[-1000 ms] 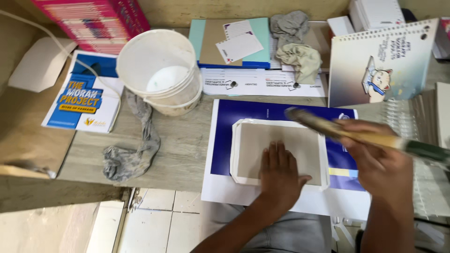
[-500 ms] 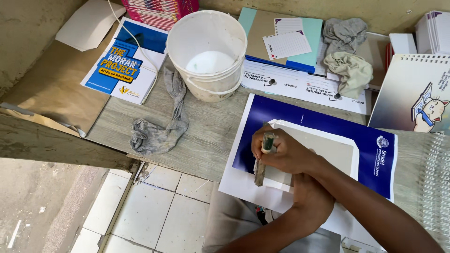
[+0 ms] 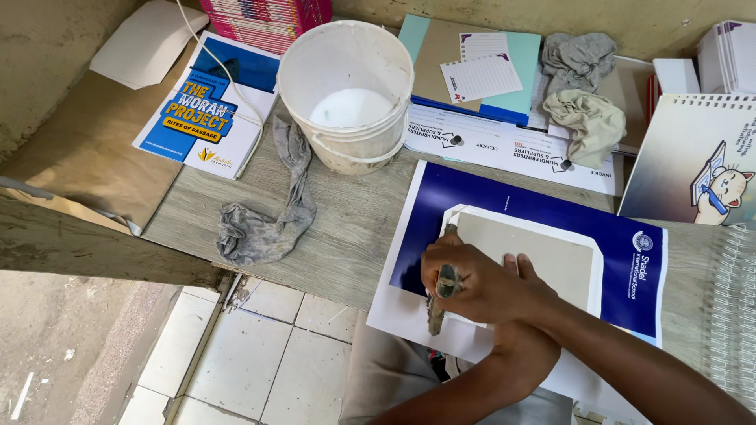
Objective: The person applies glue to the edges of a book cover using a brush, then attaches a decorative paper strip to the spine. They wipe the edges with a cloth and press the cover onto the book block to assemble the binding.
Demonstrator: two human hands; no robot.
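Worn grey wooden bench (image 3: pixel 346 228); pale tiled floor (image 3: pixel 260 346) below

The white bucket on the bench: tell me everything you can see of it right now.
The white bucket is round, looks like plastic, and stands upright and open, with no lid, at the back of the wooden bench. Its walls are smeared and stained, with a raised band below the rim. A shallow pool of white liquid covers the bottom. A crumpled grey rag lies against its left base, and its right side meets printed forms. Neither hand touches it; both work lower right of it.
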